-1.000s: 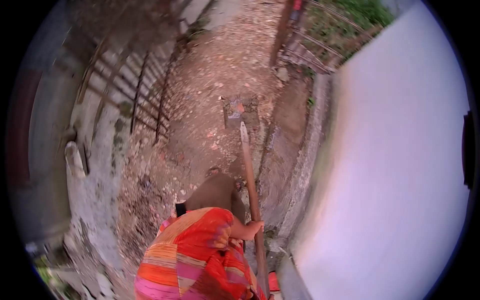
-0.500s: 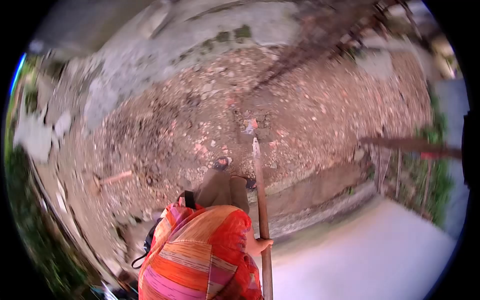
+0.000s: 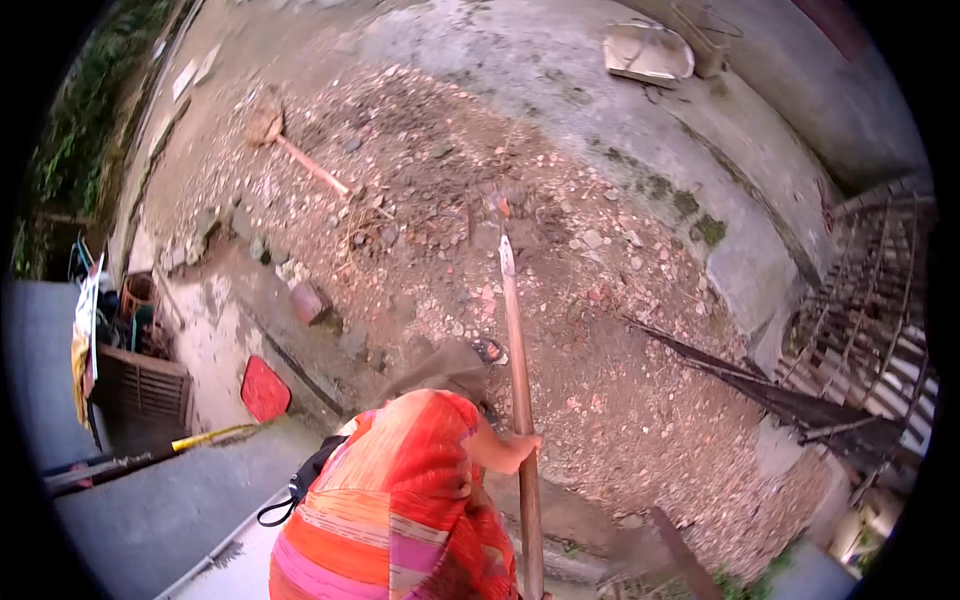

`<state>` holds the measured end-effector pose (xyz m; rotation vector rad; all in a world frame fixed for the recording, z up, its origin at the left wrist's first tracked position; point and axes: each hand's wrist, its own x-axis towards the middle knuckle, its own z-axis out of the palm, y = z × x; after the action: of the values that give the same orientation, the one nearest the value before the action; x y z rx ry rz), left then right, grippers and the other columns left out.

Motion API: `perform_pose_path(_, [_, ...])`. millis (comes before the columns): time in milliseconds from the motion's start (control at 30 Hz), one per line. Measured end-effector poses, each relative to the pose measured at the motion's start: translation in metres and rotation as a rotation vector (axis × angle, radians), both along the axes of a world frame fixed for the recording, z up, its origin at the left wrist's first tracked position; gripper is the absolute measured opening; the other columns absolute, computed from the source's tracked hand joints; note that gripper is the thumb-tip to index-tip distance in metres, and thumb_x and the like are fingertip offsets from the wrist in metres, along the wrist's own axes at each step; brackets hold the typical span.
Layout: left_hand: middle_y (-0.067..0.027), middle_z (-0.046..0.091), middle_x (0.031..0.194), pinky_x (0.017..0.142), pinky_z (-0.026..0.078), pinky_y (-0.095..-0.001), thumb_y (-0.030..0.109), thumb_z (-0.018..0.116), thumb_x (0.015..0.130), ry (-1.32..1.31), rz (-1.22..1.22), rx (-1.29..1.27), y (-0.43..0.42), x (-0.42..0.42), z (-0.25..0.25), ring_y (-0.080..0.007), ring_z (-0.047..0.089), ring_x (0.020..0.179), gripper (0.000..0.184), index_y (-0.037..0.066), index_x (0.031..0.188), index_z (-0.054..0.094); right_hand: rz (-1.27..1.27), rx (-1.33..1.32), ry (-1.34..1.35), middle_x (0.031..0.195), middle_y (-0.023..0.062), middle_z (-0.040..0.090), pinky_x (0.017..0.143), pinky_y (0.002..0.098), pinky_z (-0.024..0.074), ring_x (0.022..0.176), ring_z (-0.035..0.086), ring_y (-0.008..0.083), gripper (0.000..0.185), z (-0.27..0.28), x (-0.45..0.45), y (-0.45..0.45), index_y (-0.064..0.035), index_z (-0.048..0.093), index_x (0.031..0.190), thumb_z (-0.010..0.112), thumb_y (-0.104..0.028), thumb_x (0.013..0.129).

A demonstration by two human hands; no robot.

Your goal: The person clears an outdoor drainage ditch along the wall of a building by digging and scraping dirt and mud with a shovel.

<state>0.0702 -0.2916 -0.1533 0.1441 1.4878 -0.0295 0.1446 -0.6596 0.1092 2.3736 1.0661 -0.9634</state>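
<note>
My left hand [image 3: 522, 452] is closed round the long wooden handle of a shovel [image 3: 521, 390]. The handle runs from the bottom edge up to a pale metal socket. Beyond the socket, the muddy blade area blends with the rubble; a reddish fragment [image 3: 503, 207] shows there. Below, the loose orange patterned garment [image 3: 380, 490] covers my body, and a sandalled foot [image 3: 488, 350] stands beside the handle. My right hand cannot be made out; the handle's rear end leaves the view at the bottom.
Broken stone and brick rubble [image 3: 620, 400] covers the ground. Another wooden-handled tool [image 3: 315, 165] lies upper left. A pale basin [image 3: 650, 55] rests on the concrete. A dark plank [image 3: 720, 370] and a slatted frame [image 3: 860, 290] stand right; a red seat-like object [image 3: 265, 388] is left.
My view has swung to the right, so the surroundings appear rotated, and the basin and the red object have come into view. My left hand keeps its hold on the shovel.
</note>
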Motion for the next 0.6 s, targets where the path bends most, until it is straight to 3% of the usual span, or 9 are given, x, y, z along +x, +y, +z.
perform_pose_path(67, [-0.0059, 0.053, 0.065, 0.056, 0.045, -0.0341, 0.013, 0.058, 0.069, -0.081, 0.142, -0.146, 0.049, -0.008, 0.033, -0.0193, 0.053, 0.059, 0.013, 0.004, 0.076, 0.053, 0.201, 0.093, -0.063, 0.058, 0.0074, 0.059, 0.036, 0.0373, 0.0396, 0.04, 0.052, 0.0239, 0.037, -0.036, 0.027, -0.013, -0.0202, 0.051, 0.109, 0.054, -0.039, 0.077])
perform_pose_path(100, [-0.0044, 0.05, 0.064, 0.056, 0.044, -0.0322, 0.016, 0.052, 0.073, -0.191, 0.304, -0.138, 0.068, -0.008, 0.064, -0.0176, 0.051, 0.059, 0.012, 0.007, 0.067, 0.049, 0.427, 0.191, -0.153, 0.057, 0.0072, 0.058, 0.035, 0.0369, 0.0392, 0.039, 0.051, 0.0233, 0.038, -0.089, 0.048, -0.078, -0.0199, 0.051, 0.109, 0.054, -0.039, 0.077])
perform_pose_path(167, [-0.0037, 0.049, 0.061, 0.054, 0.044, -0.0313, 0.015, 0.052, 0.073, -0.205, 0.424, -0.156, 0.084, -0.014, 0.068, -0.0174, 0.05, 0.058, 0.012, 0.007, 0.066, 0.048, 0.262, 0.11, -0.117, 0.056, 0.0086, 0.057, 0.037, 0.039, 0.0405, 0.04, 0.052, 0.0255, 0.034, -0.013, 0.048, 0.057, -0.0171, 0.052, 0.102, 0.055, -0.036, 0.075])
perform_pose_path(267, [-0.0033, 0.047, 0.06, 0.053, 0.043, -0.0306, 0.014, 0.052, 0.072, -0.343, 0.53, -0.089, 0.078, -0.02, 0.056, -0.017, 0.049, 0.056, 0.009, 0.007, 0.068, 0.047, 0.287, 0.082, -0.185, 0.054, 0.0106, 0.055, 0.041, 0.0423, 0.0424, 0.042, 0.053, 0.0288, 0.029, 0.032, 0.054, 0.133, -0.0128, 0.053, 0.092, 0.056, -0.033, 0.072])
perform_pose_path(400, [-0.0014, 0.048, 0.063, 0.062, 0.045, -0.0345, 0.017, 0.055, 0.071, -0.376, 0.642, -0.225, 0.11, -0.024, 0.069, -0.017, 0.05, 0.062, 0.01, 0.011, 0.073, 0.047, 0.494, -0.017, -0.416, 0.053, 0.0082, 0.053, 0.041, 0.04, 0.0419, 0.043, 0.053, 0.0255, 0.02, 0.066, 0.064, 0.2, -0.0129, 0.052, 0.078, 0.055, -0.032, 0.073])
perform_pose_path(500, [-0.0029, 0.048, 0.065, 0.071, 0.044, -0.0389, 0.021, 0.057, 0.07, -0.637, 0.825, -0.208, 0.137, -0.026, 0.083, -0.0195, 0.05, 0.066, 0.016, 0.009, 0.071, 0.047, 0.667, 0.106, -0.606, 0.052, 0.0041, 0.049, 0.041, 0.0341, 0.0392, 0.045, 0.051, 0.0212, 0.014, 0.104, 0.07, 0.266, -0.0165, 0.053, 0.072, 0.053, -0.029, 0.078])
perform_pose_path(600, [-0.0051, 0.049, 0.068, 0.076, 0.043, -0.04, 0.023, 0.057, 0.071, -0.855, 0.924, -0.173, 0.17, -0.039, 0.123, -0.022, 0.051, 0.071, 0.018, 0.007, 0.07, 0.047, 0.811, 0.147, -0.749, 0.055, 0.0025, 0.048, 0.043, 0.0324, 0.0382, 0.049, 0.05, 0.0191, 0.019, 0.144, 0.079, 0.313, -0.0174, 0.05, 0.063, 0.052, -0.024, 0.08])
